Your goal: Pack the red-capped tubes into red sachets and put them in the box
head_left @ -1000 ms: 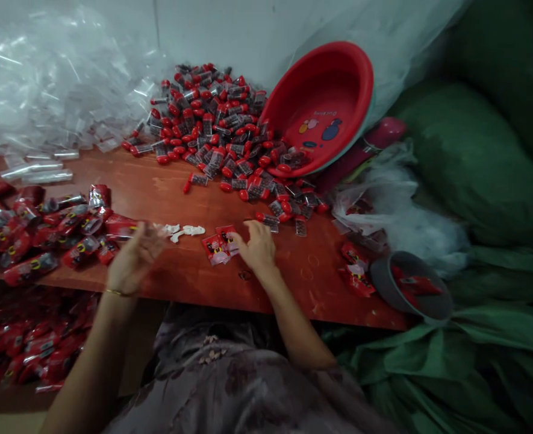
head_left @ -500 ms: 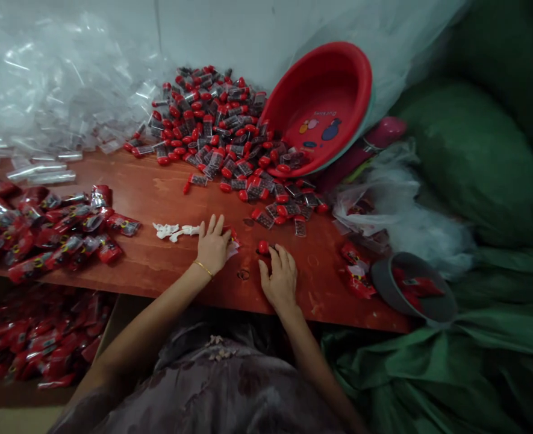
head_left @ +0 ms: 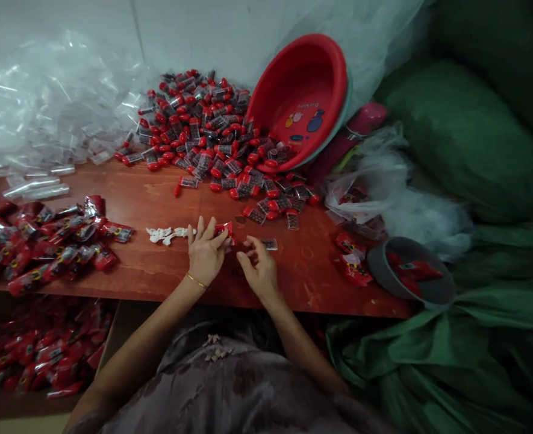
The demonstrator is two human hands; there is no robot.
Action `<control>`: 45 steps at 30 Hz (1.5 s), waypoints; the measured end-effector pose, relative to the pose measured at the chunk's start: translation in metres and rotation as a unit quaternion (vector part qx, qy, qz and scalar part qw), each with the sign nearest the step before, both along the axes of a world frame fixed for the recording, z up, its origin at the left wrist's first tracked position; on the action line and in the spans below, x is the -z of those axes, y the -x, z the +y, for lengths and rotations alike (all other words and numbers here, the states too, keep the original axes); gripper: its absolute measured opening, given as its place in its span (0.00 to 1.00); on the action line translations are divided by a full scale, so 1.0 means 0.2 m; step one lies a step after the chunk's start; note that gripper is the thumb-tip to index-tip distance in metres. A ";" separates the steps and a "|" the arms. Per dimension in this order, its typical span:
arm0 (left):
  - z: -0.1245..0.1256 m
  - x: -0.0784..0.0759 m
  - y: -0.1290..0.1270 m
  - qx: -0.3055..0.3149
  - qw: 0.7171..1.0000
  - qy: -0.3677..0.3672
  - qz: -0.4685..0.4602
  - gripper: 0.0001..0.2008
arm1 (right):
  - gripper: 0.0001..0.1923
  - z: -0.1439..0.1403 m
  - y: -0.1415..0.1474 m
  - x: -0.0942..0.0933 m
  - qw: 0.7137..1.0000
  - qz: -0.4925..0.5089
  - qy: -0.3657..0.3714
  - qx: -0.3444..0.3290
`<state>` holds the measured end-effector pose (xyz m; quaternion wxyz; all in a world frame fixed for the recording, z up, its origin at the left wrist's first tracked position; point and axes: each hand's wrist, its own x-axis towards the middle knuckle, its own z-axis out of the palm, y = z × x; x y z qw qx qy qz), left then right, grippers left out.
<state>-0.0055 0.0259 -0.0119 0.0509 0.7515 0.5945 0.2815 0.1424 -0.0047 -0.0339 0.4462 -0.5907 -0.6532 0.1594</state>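
Note:
My left hand lies on the table with its fingers spread, their tips touching a small red printed packet. Strips of crumpled white paper lie just left of those fingers. My right hand is close by on the right, thumb and forefinger drawn together beside the packet. A small clear tube with dark contents sticks out past its fingers; the other end is hidden by them. Behind both hands is a heap of red-capped tubes.
A tilted red basin leans at the heap's right. Filled red packets lie at left, with more in a box below. Clear plastic sleeves pile up at back left. A grey bowl and plastic bag are at right.
My right hand has moved left toward the packet, and the tube's red end no longer shows. My left hand stays at the packet. The whole view has shifted slightly.

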 end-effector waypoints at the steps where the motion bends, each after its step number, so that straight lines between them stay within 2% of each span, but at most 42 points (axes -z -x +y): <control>1: -0.01 -0.02 0.00 0.005 1.000 -0.004 -0.008 0.15 | 0.19 0.03 0.03 -0.01 0.998 0.042 0.034 -0.010; 4: -0.04 -0.06 -0.01 -0.001 0.998 -0.002 -0.066 0.17 | 0.17 0.10 0.10 -0.04 0.988 0.121 0.092 -0.035; 6: -0.05 -0.06 -0.01 -0.028 0.985 0.022 -0.167 0.22 | 0.20 0.11 0.10 -0.06 0.987 0.132 0.092 -0.026; 8: -0.05 -0.04 -0.01 -0.032 0.944 0.092 -0.314 0.24 | 0.21 0.11 0.09 -0.06 0.989 0.125 0.080 -0.004; 10: -0.04 -0.02 -0.01 -0.009 0.876 0.184 -0.446 0.20 | 0.21 0.10 0.08 -0.05 0.990 0.114 0.077 0.000; 11: -0.04 -0.01 -0.01 0.002 0.848 0.216 -0.485 0.18 | 0.21 0.09 0.07 -0.05 0.990 0.113 0.080 -0.003; 12: -0.04 -0.01 -0.02 0.007 0.835 0.231 -0.499 0.16 | 0.20 0.09 0.07 -0.04 0.990 0.112 0.086 -0.005; 13: -0.03 -0.01 -0.02 0.003 0.839 0.231 -0.492 0.16 | 0.20 0.09 0.08 -0.03 0.989 0.111 0.094 -0.006; 16: -0.03 -0.02 -0.01 -0.023 0.901 0.195 -0.386 0.15 | 0.20 0.11 0.08 -0.01 0.991 0.080 0.104 0.008; 18: -0.02 -0.02 0.00 -0.030 0.929 0.180 -0.322 0.16 | 0.19 0.14 0.08 -0.01 0.995 0.046 0.091 0.023; 20: -0.01 -0.01 0.02 -0.028 0.939 0.168 -0.298 0.16 | 0.18 0.17 0.07 -0.01 0.995 0.036 0.082 0.040; 23: 0.03 0.03 0.03 -0.015 0.954 0.133 -0.267 0.13 | 0.19 0.21 0.04 -0.02 0.992 0.075 0.084 0.059; 26: 0.09 0.06 0.01 -0.020 0.981 0.114 -0.154 0.10 | 0.18 0.23 0.03 -0.03 0.990 0.103 0.073 0.062; 27: 0.11 0.07 -0.01 -0.024 0.987 0.118 -0.110 0.11 | 0.18 0.23 0.03 -0.03 0.991 0.102 0.067 0.061; 29: 0.15 0.08 -0.04 -0.035 0.991 0.123 -0.044 0.19 | 0.18 0.22 0.04 -0.04 0.992 0.091 0.055 0.061; 32: 0.18 0.07 -0.07 -0.046 0.995 0.088 -0.029 0.31 | 0.19 0.19 0.04 -0.04 0.994 0.066 0.037 0.081; 33: 0.18 0.06 -0.07 -0.046 0.996 0.066 -0.045 0.31 | 0.20 0.18 0.03 -0.04 0.994 0.065 0.035 0.085; 35: 0.15 0.03 -0.04 -0.034 0.991 0.036 -0.124 0.25 | 0.19 0.16 0.02 -0.04 0.993 0.076 0.039 0.080; 37: 0.10 -0.01 -0.01 -0.024 0.963 0.071 -0.258 0.20 | 0.18 0.13 0.03 -0.03 0.993 0.092 0.049 0.061; 38: 0.07 -0.02 0.00 -0.022 0.936 0.117 -0.332 0.22 | 0.18 0.12 0.04 -0.03 0.993 0.095 0.051 0.052; 41: -0.01 -0.07 0.00 -0.014 0.828 0.258 -0.498 0.22 | 0.17 0.09 0.09 -0.02 0.995 0.079 0.051 0.026; 43: -0.05 -0.08 -0.02 -0.011 0.771 0.278 -0.572 0.21 | 0.17 0.06 0.13 -0.02 0.997 0.063 0.048 0.011; 45: -0.07 -0.08 -0.04 -0.023 0.734 0.268 -0.624 0.21 | 0.17 0.04 0.16 -0.02 0.998 0.047 0.044 0.000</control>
